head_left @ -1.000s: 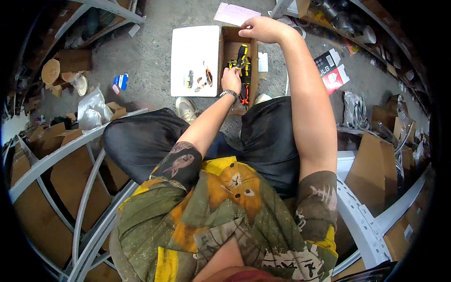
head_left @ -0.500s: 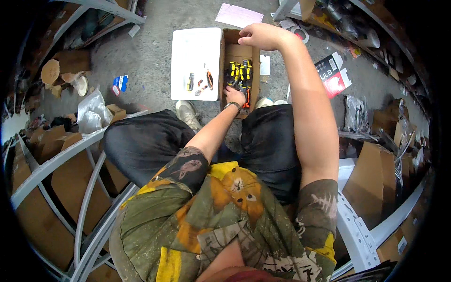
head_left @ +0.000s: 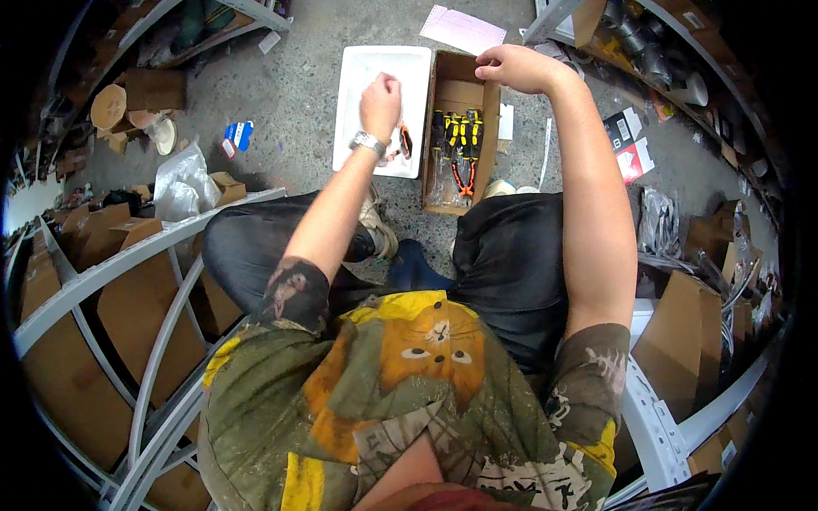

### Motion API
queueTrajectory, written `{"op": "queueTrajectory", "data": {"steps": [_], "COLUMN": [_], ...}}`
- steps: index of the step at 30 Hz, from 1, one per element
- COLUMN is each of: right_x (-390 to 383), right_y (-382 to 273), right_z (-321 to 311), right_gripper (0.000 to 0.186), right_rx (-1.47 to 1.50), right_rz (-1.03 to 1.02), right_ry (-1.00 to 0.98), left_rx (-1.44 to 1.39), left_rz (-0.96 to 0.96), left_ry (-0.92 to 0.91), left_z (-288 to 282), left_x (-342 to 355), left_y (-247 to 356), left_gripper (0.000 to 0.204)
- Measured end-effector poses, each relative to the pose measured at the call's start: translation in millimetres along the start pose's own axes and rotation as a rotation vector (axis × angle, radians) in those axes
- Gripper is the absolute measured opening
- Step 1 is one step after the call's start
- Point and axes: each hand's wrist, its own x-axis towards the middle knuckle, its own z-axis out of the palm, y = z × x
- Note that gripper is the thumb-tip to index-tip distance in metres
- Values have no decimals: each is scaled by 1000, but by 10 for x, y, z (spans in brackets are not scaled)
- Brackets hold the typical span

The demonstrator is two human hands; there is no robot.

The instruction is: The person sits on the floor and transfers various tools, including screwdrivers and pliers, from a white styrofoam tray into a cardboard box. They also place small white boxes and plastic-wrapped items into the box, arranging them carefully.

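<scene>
since the earlier frame the left hand (head_left: 381, 92) has crossed from the cardboard box (head_left: 443, 200) to above the white tray (head_left: 362, 64), clenched on a clear pack, so a transfer seems underway. the pliers (head_left: 405, 140) hang near the tray's right edge, long axis front-to-back. the right hand (head_left: 511, 66) grips the box's far rim.

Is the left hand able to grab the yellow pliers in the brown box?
Probably yes. The left hand hovers over the white tray, right beside the open cardboard box, and nothing covers the yellow-handled pliers.

left hand (head_left: 381, 94) over white tray (head_left: 362, 81) | right hand (head_left: 511, 66) on cardboard box (head_left: 460, 85)
</scene>
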Motion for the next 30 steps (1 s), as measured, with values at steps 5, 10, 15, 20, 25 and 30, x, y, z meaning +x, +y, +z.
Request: {"op": "queueTrajectory", "data": {"steps": [5,10,15,20,25,30], "right_x": [22,59,142,152,254,190], "right_y": [-62,38,40,-233,-405,-773], "right_z": [-14,38,221,356,544,463], "right_gripper": [48,48,46,46,47,71], "right_rx": [-17,-42,-75,-52,-71,586], "right_rz": [-10,8,-3,29,-131,-34], "right_ry": [-18,-25,-56,-158,-144,-48], "left_rx": [735,648,559,606,224,-481], "left_rz": [-171,-310,-154,-274,-436,-251], "left_ry": [-958,-1092,-982,-1008,-676,-375], "left_z": [331,542,563,-26,-974,-1276], "left_x": [-67,-326,-380,-214,-147,-378], "left_y": [-1444,-1572,-1613,-1436,-567,106], "left_gripper": [49,54,56,47,42,38]}}
